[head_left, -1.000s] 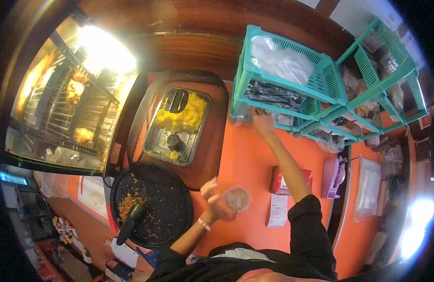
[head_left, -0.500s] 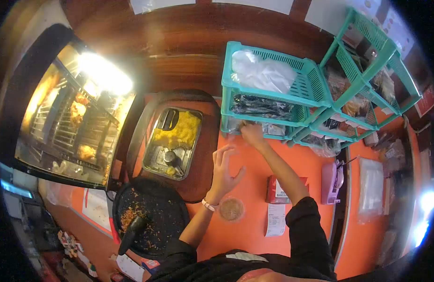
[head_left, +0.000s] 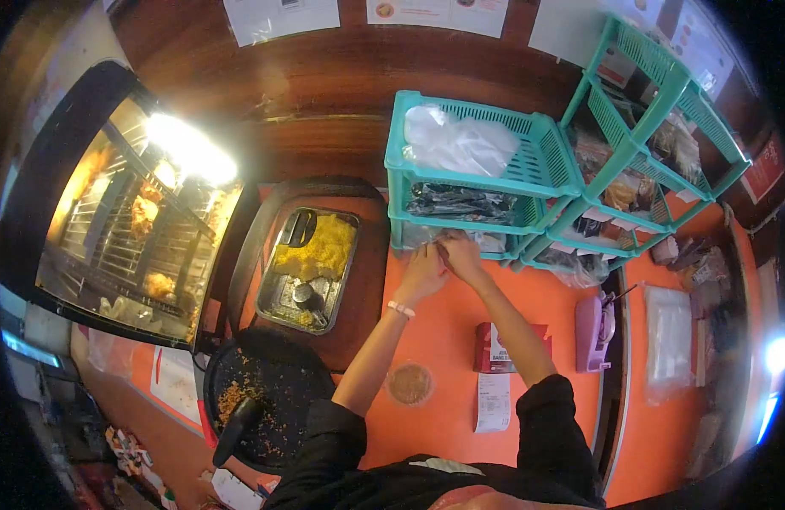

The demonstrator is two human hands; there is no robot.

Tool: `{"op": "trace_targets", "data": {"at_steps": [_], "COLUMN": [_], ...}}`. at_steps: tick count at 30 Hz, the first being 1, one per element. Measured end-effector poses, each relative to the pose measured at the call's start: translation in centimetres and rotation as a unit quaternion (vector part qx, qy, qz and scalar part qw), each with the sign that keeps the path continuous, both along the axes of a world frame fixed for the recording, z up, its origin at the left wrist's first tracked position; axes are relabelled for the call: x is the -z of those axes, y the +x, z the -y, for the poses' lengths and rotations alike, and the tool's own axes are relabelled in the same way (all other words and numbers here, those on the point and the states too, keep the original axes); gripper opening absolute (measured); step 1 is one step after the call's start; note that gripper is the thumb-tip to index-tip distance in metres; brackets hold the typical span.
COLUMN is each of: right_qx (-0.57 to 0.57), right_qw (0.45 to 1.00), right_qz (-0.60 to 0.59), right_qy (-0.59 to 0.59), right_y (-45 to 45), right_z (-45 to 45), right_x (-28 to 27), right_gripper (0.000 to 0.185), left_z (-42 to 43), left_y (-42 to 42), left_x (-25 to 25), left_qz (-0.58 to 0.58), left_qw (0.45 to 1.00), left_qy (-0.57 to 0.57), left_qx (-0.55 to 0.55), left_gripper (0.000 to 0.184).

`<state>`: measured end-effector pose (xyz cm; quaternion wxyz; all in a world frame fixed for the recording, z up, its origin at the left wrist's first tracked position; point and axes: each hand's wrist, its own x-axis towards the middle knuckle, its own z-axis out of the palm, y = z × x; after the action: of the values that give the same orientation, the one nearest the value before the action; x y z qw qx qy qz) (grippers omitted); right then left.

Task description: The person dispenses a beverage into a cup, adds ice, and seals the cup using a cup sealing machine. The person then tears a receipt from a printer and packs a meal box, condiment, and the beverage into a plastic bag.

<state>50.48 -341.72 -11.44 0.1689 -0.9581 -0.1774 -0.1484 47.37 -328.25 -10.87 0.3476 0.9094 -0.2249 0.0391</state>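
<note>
My left hand [head_left: 422, 274] and my right hand [head_left: 460, 253] are close together at the bottom tier of the teal rack [head_left: 486, 180]. Clear plastic bags [head_left: 416, 235] lie in that tier, right by my fingertips. The fingers of my right hand are curled closed at the bags' edge. My left hand's fingers are drawn together beside them; what they pinch is too small to tell. Below my forearms a round clear tub [head_left: 410, 383] with brownish contents rests on the orange counter [head_left: 443, 425], near a red and white box [head_left: 494, 348] and a paper receipt [head_left: 493, 403].
To the left are a lit glass food warmer [head_left: 137, 221], a metal tray of yellow rice [head_left: 324, 246] and a black round board [head_left: 282, 399] bearing crumbs and a black-handled tool [head_left: 238, 429]. A purple tape dispenser [head_left: 592, 336] stands at the right.
My left hand has moved up and right from over the counter to meet my right hand at the rack, and its spread fingers have closed. My right hand stays at the bottom tier.
</note>
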Motion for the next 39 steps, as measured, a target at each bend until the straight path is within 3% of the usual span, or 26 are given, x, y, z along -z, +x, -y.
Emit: {"op": "trace_targets", "data": {"at_steps": [2, 3, 4, 6, 8, 9, 11, 13, 14, 16, 17, 19, 20, 21, 22, 24, 26, 28, 30, 32, 36, 38, 39], "right_qx": [0.061, 0.065, 0.071, 0.081, 0.005, 0.010, 0.022, 0.042, 0.047, 0.012, 0.019, 0.036, 0.038, 0.099, 0.111, 0.127, 0.064, 0.084, 0.182, 0.152, 0.136, 0.134, 0.169], "right_qw": [0.997, 0.997, 0.994, 0.987, 0.961, 0.962, 0.918, 0.842, 0.844, 0.733, 0.734, 0.659, 0.660, 0.659, 0.650, 0.641, 0.669, 0.689, 0.680, 0.678, 0.688, 0.690, 0.691], "right_qz": [-0.015, -0.014, 0.043, 0.100, 0.128, 0.127, 0.118, 0.062, 0.065, 0.049, 0.056, -0.005, -0.002, 0.034, 0.054, 0.070, 0.036, 0.064, 0.103, 0.107, 0.073, 0.076, 0.081], "right_qy": [0.043, 0.040, 0.070, 0.095, 0.245, 0.240, 0.377, 0.535, 0.530, 0.678, 0.676, 0.752, 0.751, 0.745, 0.750, 0.754, 0.740, 0.717, 0.703, 0.711, 0.710, 0.708, 0.698], "right_y": [-1.4, -2.1, -2.8, -4.4, -6.5, -7.8, -10.7, -14.1, -15.1, -16.8, -17.8, -19.7, -20.7, -21.5, -22.6, -24.9, -27.3, -30.2, -33.1, -35.6, -40.6, -42.7, -43.9], "right_z": [-0.1, -0.2, -0.3, -0.4, -0.3, 0.2, 1.4, 2.9, 3.9, 5.8, 6.4, 7.1, 7.2, 7.1, 6.8, 7.4, 9.8, 9.6, 8.5, 9.4, 11.6, 12.4, 12.6], "right_x": [-0.6, -0.9, -1.3, -2.6, -5.0, -6.2, -8.6, -11.2, -12.9, -16.2, -17.7, -20.2, -21.1, -21.8, -22.4, -22.3, -20.7, -21.6, -23.4, -22.5, -20.3, -19.4, -19.2], "right_gripper": [0.018, 0.018, 0.016, 0.014, 0.014, 0.014, 0.012, 0.015, 0.015, 0.019, 0.019, 0.019, 0.019, 0.018, 0.016, 0.015, 0.040, 0.040, 0.012, 0.010, 0.008, 0.009, 0.009], "left_z": [0.4, 0.4, 0.6, 1.5, 2.5, 2.8, 2.6, 1.6, 1.5, 1.7, 1.8, 1.0, 0.8, 0.2, 0.3, 0.8, 0.8, 0.5, -0.1, -1.0, -0.3, 0.5, 1.2], "left_y": [0.6, 0.7, 0.9, 2.5, 4.6, 5.5, 6.1, 6.0, 6.5, 7.0, 6.2, 2.5, -0.2, -3.5, -8.4, -15.7, -19.6, -21.6, -22.4, -23.1, -27.6, -30.8, -32.5], "left_x": [1.3, 1.8, 2.1, 2.9, 3.7, 4.1, 2.9, 0.7, 2.1, 5.0, 4.1, 1.8, 0.8, -0.3, -3.8, -9.1, -10.5, -9.6, -8.4, -7.8, -9.0, -10.4, -10.4], "left_qz": [-0.024, 0.031, 0.086, 0.049, 0.008, 0.005, 0.001, -0.078, -0.077, -0.014, 0.007, -0.035, -0.148, -0.252, -0.324, -0.388, -0.511, -0.496, -0.477, -0.415, -0.420, -0.615, -0.613], "left_qw": [0.999, 0.995, 0.985, 0.979, 0.970, 0.968, 0.967, 0.984, 0.985, 0.995, 0.996, 0.991, 0.978, 0.894, 0.802, 0.682, 0.437, 0.451, 0.468, 0.690, 0.714, 0.376, 0.378], "left_qy": [0.028, 0.089, 0.148, 0.182, 0.214, 0.224, 0.233, 0.159, 0.154, 0.102, 0.084, 0.091, -0.145, -0.370, -0.494, -0.605, -0.652, -0.674, -0.692, -0.521, -0.465, -0.644, -0.645], "left_qx": [-0.018, -0.021, -0.024, -0.071, -0.116, -0.112, -0.101, -0.011, -0.005, 0.010, 0.019, -0.091, -0.034, 0.024, 0.084, 0.135, 0.351, 0.311, 0.274, 0.283, 0.313, 0.256, 0.257], "left_gripper": [0.056, 0.054, 0.054, 0.051, 0.049, 0.045, 0.041, 0.048, 0.048, 0.054, 0.057, 0.065, 0.065, 0.065, 0.064, 0.063, 0.054, 0.054, 0.054, 0.054, 0.049, 0.038, 0.038]}}
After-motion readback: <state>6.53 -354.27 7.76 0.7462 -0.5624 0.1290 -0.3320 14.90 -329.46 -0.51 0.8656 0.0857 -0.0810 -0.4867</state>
